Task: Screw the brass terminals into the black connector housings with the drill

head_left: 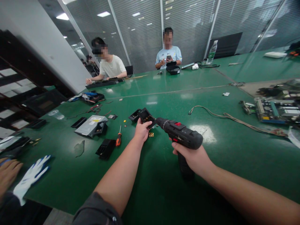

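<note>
My left hand (142,130) is closed on a small black plastic housing (146,116), tilted up off the green table (164,187). My right hand (192,156) grips the handle of a black cordless drill (181,134) with red buttons; its chuck points left, right at the housing. A small brass part (151,134) lies on the table just below the housing. Another black housing piece (134,116) lies just left of it.
An orange-handled screwdriver (119,137), a black block (106,148) and a grey drive (91,124) lie to the left. A cable (225,115) and circuit boards (276,109) are on the right. Two people sit at the far side. A gloved hand (31,175) rests at near left.
</note>
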`<state>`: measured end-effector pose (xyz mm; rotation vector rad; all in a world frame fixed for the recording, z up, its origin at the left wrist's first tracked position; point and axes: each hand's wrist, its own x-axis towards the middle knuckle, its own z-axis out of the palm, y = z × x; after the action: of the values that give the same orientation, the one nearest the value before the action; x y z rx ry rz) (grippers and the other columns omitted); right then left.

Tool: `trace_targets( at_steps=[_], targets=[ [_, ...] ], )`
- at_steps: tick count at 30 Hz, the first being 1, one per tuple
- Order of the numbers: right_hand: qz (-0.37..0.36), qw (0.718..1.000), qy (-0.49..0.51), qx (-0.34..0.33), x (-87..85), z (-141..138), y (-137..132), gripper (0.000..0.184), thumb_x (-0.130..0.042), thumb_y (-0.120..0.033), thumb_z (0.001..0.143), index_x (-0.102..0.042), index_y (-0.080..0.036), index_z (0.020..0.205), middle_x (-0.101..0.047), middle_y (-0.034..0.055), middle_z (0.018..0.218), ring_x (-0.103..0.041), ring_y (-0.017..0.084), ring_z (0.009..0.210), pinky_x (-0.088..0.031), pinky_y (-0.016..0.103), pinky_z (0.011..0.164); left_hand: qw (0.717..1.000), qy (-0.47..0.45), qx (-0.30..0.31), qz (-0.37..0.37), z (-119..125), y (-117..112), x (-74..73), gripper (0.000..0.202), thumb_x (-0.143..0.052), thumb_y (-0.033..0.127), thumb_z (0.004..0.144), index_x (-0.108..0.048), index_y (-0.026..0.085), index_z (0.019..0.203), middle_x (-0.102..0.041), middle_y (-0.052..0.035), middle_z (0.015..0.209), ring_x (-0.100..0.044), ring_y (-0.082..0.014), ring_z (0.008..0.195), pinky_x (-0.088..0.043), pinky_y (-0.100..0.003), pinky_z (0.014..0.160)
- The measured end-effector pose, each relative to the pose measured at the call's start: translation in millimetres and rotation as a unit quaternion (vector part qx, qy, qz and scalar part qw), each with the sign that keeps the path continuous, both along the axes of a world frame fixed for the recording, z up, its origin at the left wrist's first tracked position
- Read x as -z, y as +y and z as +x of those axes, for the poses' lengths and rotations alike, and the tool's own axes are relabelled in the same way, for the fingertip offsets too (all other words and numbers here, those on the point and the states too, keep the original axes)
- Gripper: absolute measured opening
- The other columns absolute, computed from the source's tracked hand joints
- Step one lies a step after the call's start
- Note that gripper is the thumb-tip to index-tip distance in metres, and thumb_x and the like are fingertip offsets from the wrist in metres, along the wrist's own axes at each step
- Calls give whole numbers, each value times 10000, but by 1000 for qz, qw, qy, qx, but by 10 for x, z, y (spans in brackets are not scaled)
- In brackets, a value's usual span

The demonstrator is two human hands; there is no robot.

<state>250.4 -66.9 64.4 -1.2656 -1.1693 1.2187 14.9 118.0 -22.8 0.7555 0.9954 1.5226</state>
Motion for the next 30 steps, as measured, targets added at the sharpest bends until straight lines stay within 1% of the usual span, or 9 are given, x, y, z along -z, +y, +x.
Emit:
trace_targets(
  at_steps=[4, 9, 12, 15, 17, 22, 24, 27, 30],
  targets=[
    [-42, 999, 22, 0, -20, -1, 10, 445, -894, -536, 748, -827, -211, 1045, -790, 32, 734, -787, 280, 717, -634, 437, 744, 999, 38, -9, 3, 28, -20, -8, 710, -1024, 151, 525, -732, 252, 1164, -833, -22, 1087, -817, -261, 992, -671, -436, 945],
    [-53, 998, 39, 10, -30, -10, 28, 485, -891, -531, 723, -821, -200, 1070, -773, 22, 725, -758, 269, 713, -613, 442, 751, 998, 63, -13, 7, 37, -44, -34, 796, -1049, 193, 480, -726, 246, 1205, -804, -34, 1109, -796, -286, 991, -662, -500, 968],
    [-65, 997, 45, 14, -23, -13, 36, 502, -900, -535, 700, -815, -197, 1061, -773, 27, 723, -746, 269, 711, -601, 443, 741, 998, 61, -10, 20, 43, -38, -43, 757, -1062, 232, 480, -741, 238, 1165, -808, -40, 1096, -795, -283, 1012, -642, -490, 997],
    [-67, 996, 60, 16, -28, -15, 36, 532, -919, -527, 678, -822, -196, 1083, -808, 43, 800, -739, 255, 704, -601, 440, 737, 998, 58, -12, 28, 59, -31, -46, 698, -1075, 259, 489, -738, 241, 1099, -824, -39, 1087, -803, -279, 1033, -631, -456, 990],
    [-61, 996, 66, 16, -40, -18, 34, 516, -922, -517, 675, -824, -197, 1068, -814, 46, 820, -731, 243, 695, -599, 434, 733, 998, 54, -12, 28, 71, -32, -46, 692, -1081, 261, 486, -729, 247, 1081, -831, -35, 1080, -806, -276, 1027, -630, -437, 970],
    [-55, 996, 68, 16, -55, -27, 34, 482, -910, -507, 685, -834, -192, 1042, -779, 25, 746, -718, 240, 684, -594, 424, 718, 998, 55, 6, 19, 75, -42, -30, 713, -1082, 247, 490, -723, 257, 1107, -829, -35, 1092, -814, -283, 1038, -631, -437, 971],
    [-58, 996, 68, 21, -40, -29, 34, 503, -918, -505, 678, -837, -190, 1062, -796, 34, 776, -723, 242, 687, -598, 426, 714, 998, 53, 11, 14, 70, -46, -22, 720, -1074, 215, 487, -721, 257, 1113, -827, -34, 1107, -813, -278, 1058, -637, -432, 978],
    [-56, 995, 72, 26, -6, -27, 36, 528, -928, -516, 675, -833, -190, 1080, -843, 64, 883, -727, 233, 682, -609, 433, 712, 999, 48, 12, 11, 68, -54, -16, 723, -1065, 175, 499, -718, 265, 1127, -825, -20, 1115, -813, -262, 1066, -646, -413, 971],
    [-53, 996, 65, 19, 18, -19, 37, 505, -921, -519, 704, -824, -196, 1080, -836, 59, 864, -739, 241, 695, -614, 431, 715, 999, 40, 17, 12, 77, -67, -17, 713, -1057, 161, 512, -713, 274, 1126, -825, -9, 1113, -814, -250, 1061, -654, -396, 959]
  ],
)
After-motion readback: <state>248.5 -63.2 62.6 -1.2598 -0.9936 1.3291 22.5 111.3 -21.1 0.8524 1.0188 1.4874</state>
